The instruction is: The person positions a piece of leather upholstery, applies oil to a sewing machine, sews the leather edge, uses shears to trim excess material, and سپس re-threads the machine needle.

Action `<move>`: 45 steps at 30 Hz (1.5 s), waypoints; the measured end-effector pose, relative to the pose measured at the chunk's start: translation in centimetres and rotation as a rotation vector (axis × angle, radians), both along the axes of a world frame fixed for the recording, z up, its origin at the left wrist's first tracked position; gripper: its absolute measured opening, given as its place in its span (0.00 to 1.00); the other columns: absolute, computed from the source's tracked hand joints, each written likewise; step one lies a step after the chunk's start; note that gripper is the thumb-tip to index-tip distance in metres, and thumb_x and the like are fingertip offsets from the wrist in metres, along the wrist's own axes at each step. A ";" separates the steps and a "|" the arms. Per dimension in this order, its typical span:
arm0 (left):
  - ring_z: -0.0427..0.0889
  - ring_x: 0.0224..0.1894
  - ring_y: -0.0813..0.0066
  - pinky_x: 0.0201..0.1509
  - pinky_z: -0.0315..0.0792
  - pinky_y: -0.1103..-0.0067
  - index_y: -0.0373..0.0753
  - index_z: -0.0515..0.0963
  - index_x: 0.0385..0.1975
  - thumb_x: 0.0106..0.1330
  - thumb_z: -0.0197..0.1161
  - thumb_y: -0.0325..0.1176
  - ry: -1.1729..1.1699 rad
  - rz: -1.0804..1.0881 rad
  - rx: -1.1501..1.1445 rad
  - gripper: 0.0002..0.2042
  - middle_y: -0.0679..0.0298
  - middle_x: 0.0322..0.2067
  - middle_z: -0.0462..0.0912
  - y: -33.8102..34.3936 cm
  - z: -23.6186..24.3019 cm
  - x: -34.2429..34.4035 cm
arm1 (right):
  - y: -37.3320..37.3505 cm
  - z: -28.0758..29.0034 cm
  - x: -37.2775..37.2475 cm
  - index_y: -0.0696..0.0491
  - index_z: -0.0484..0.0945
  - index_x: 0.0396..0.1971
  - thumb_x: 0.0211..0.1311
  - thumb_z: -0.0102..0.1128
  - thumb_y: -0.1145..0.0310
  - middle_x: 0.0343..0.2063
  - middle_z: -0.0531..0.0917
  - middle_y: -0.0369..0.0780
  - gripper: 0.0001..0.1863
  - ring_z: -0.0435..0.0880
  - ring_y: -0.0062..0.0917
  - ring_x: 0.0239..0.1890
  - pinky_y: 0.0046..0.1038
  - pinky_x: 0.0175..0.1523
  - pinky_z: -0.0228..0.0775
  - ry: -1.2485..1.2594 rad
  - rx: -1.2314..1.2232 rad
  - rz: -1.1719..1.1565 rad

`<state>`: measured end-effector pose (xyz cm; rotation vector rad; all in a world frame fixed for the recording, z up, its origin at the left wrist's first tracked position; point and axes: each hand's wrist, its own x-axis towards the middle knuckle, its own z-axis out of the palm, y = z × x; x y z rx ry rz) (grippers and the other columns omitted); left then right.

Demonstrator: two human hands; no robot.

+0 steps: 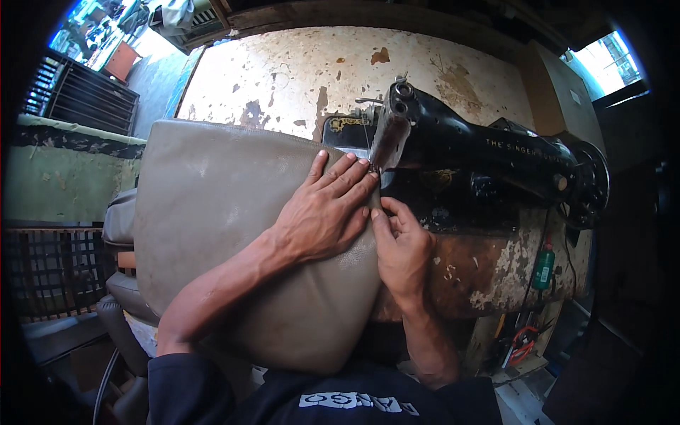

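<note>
A large taupe sheet of leather-like material (205, 184) lies over the table and hangs down toward my lap. Its right edge runs under the needle area of a black sewing machine (460, 134). My left hand (322, 205) rests flat on the sheet, fingers stretched toward the needle. Close below it, my right hand (404, 244) pinches the sheet's right edge between thumb and fingers. The machine's head partly hides the spot where needle and material meet.
The worn table (283, 78) has peeling paint. A green bottle (544, 265) stands at the right, near tools with red-orange handles (523, 343). The machine's handwheel (591, 184) is at the far right. Grey padded pieces (122, 219) are stacked at the left.
</note>
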<state>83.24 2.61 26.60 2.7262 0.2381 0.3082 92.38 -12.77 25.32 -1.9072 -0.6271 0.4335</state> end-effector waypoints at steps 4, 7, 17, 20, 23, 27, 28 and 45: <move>0.62 0.76 0.49 0.81 0.45 0.50 0.36 0.72 0.67 0.71 0.58 0.37 0.020 -0.016 -0.027 0.25 0.50 0.68 0.71 -0.4 -0.7 -0.3 | -0.2 0.1 0.2 0.58 0.83 0.47 0.67 0.66 0.69 0.24 0.87 0.47 0.13 0.89 0.36 0.26 0.34 0.33 0.78 0.041 -0.030 0.023; 0.62 0.76 0.50 0.81 0.45 0.50 0.36 0.71 0.68 0.71 0.58 0.36 0.017 0.001 0.014 0.26 0.50 0.68 0.71 -0.3 -0.6 -0.6 | 0.4 2.8 2.0 0.56 0.83 0.48 0.67 0.66 0.67 0.25 0.87 0.48 0.13 0.90 0.37 0.28 0.34 0.34 0.78 0.095 -0.233 0.173; 0.62 0.76 0.50 0.81 0.46 0.50 0.37 0.72 0.68 0.69 0.58 0.35 0.004 0.012 -0.014 0.26 0.50 0.68 0.72 -0.4 -0.6 -0.2 | 9.6 4.5 13.9 0.56 0.85 0.44 0.74 0.59 0.66 0.33 0.89 0.39 0.10 0.86 0.18 0.31 0.23 0.36 0.80 0.617 0.532 0.455; 0.63 0.75 0.49 0.81 0.46 0.49 0.38 0.72 0.68 0.69 0.58 0.35 -0.008 -0.003 -0.019 0.26 0.50 0.68 0.72 -0.5 -0.3 0.1 | 6.5 1.7 14.4 0.56 0.85 0.47 0.74 0.60 0.65 0.33 0.89 0.39 0.11 0.86 0.17 0.32 0.23 0.37 0.79 0.496 0.186 0.415; 0.63 0.75 0.49 0.81 0.47 0.49 0.38 0.73 0.67 0.69 0.58 0.35 -0.004 0.014 -0.007 0.26 0.50 0.68 0.72 -0.6 -0.6 -0.4 | 1.6 2.0 11.2 0.57 0.86 0.46 0.73 0.62 0.66 0.31 0.89 0.37 0.11 0.85 0.16 0.31 0.22 0.37 0.77 -0.020 -0.212 0.363; 0.63 0.75 0.49 0.81 0.46 0.49 0.38 0.72 0.68 0.69 0.58 0.35 0.023 0.029 0.004 0.26 0.49 0.68 0.72 -0.2 -0.7 -0.8 | -4.1 12.5 9.0 0.57 0.89 0.38 0.69 0.67 0.71 0.24 0.86 0.32 0.06 0.76 0.10 0.25 0.18 0.30 0.66 -0.117 0.031 0.221; 0.63 0.75 0.49 0.81 0.46 0.49 0.38 0.72 0.68 0.69 0.58 0.35 0.027 0.020 0.013 0.26 0.49 0.68 0.71 -0.4 -0.8 -0.8 | -5.1 14.7 10.4 0.56 0.89 0.38 0.71 0.66 0.67 0.21 0.81 0.29 0.09 0.71 0.07 0.22 0.15 0.27 0.57 -0.171 0.056 0.047; 0.61 0.76 0.50 0.81 0.44 0.49 0.36 0.71 0.68 0.69 0.56 0.34 0.015 -0.016 0.004 0.26 0.50 0.69 0.71 -0.3 -0.5 -0.5 | -11.6 16.0 28.1 0.65 0.80 0.52 0.78 0.47 0.51 0.41 0.86 0.45 0.28 0.83 0.26 0.44 0.32 0.53 0.72 -0.270 -0.409 -0.259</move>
